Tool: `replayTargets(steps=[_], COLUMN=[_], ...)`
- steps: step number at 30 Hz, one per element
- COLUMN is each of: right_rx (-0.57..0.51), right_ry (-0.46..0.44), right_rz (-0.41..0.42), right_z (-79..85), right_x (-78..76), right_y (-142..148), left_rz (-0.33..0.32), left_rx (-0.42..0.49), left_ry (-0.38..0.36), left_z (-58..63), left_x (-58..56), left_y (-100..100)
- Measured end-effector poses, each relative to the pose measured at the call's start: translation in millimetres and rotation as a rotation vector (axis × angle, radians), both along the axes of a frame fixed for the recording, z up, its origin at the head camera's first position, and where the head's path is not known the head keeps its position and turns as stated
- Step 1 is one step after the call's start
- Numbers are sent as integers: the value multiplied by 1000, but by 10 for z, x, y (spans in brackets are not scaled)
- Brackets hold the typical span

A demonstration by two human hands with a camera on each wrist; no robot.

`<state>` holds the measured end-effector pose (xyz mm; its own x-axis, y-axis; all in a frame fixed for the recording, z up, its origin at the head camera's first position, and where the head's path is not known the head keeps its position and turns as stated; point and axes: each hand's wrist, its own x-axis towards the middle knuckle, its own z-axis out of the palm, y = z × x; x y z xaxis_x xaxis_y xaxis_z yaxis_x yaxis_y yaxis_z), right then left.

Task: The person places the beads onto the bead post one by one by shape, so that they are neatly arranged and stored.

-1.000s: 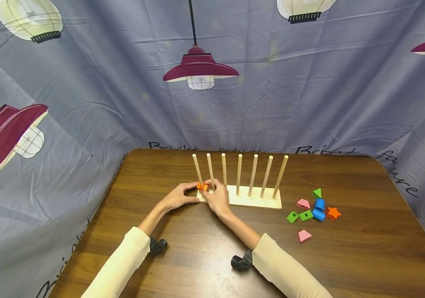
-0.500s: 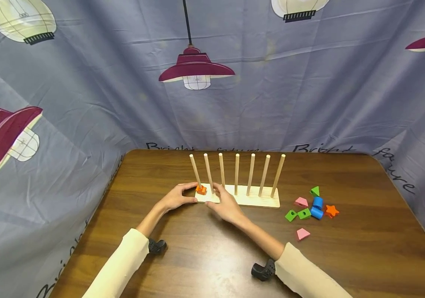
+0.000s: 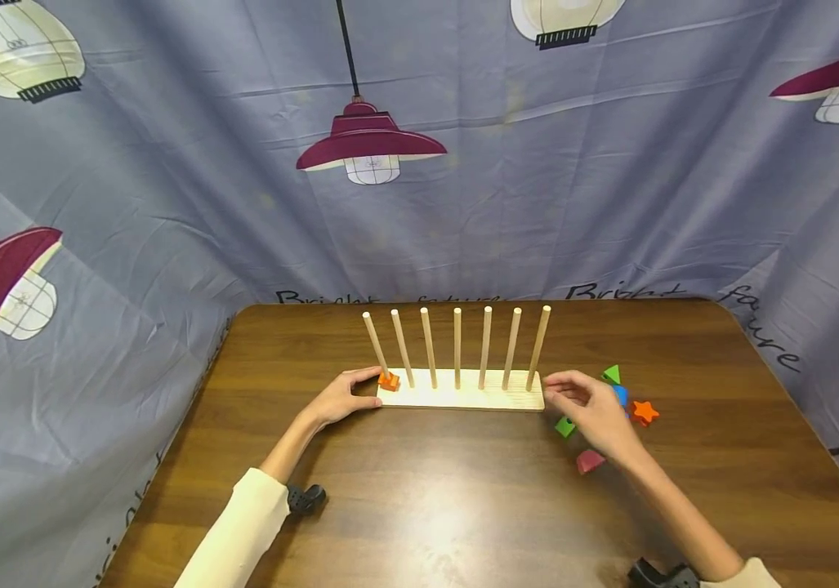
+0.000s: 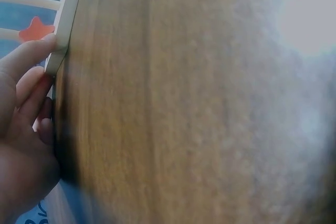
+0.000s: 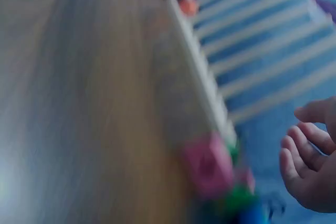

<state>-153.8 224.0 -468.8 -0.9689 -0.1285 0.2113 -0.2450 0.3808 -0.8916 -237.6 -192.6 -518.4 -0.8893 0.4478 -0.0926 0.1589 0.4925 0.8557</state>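
left hand [image 3: 336,401] pinches the stand [image 3: 444,398] at its left end; an orange star [image 3: 389,382] sits at the foot of its leftmost peg [image 3: 374,340]. right hand [image 3: 599,416], loosely curled, holds nothing, just right of the stand near a pink block [image 3: 590,461]. brace the stand; square any grasp to the block.

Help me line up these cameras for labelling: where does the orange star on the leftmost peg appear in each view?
Head: orange star just left of centre, below mid-height, beside the left hand.
Left wrist: orange star at upper left, just above a fingertip.
Right wrist: orange star near the top, slightly right of centre, blurred.
Shared landmark: the wooden board with pegs.
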Motion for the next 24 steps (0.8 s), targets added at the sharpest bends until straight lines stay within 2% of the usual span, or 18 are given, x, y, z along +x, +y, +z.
replayTargets(steps=[5,7,9,13,15,19,24], right_rx=[124,193,252,319,344,389,392], right_ry=[8,-33,-90,-210,-239,-244,-214], right_rz=[-227,-312,-364,-350,-321,-299,-298], right_z=[-227,-289,-339,-425,-450,-455,-453], right_x=[135,182,209,188,160,109,77], right_y=[660,887,1075,1292,1329,1330,1291], left_rz=[4,3,3,1,-2,0,3], left_rx=[-12,-9,-3,2,3,-3,-11], left_ry=[23,27,28,26,21,15,9], left_z=[-35,-42,-43,-40,-32,-17,-6], left_x=[30,20,9,6,8,13,11], left_y=[-24,-27,-29,-27,-20,-15,-20])
